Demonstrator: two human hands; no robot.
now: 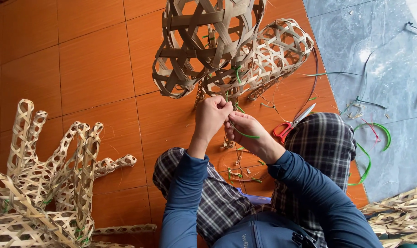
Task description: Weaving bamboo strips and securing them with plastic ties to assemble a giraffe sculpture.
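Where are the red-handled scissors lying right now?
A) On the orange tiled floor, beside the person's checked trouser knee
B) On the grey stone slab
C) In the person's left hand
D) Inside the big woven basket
A: the red-handled scissors lie on the orange tiled floor against the checked trouser knee, while both hands work a green strip.

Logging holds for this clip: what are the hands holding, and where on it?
Both hands pinch a thin green strip: the left hand at its upper end, the right hand lower down, below the woven basket.
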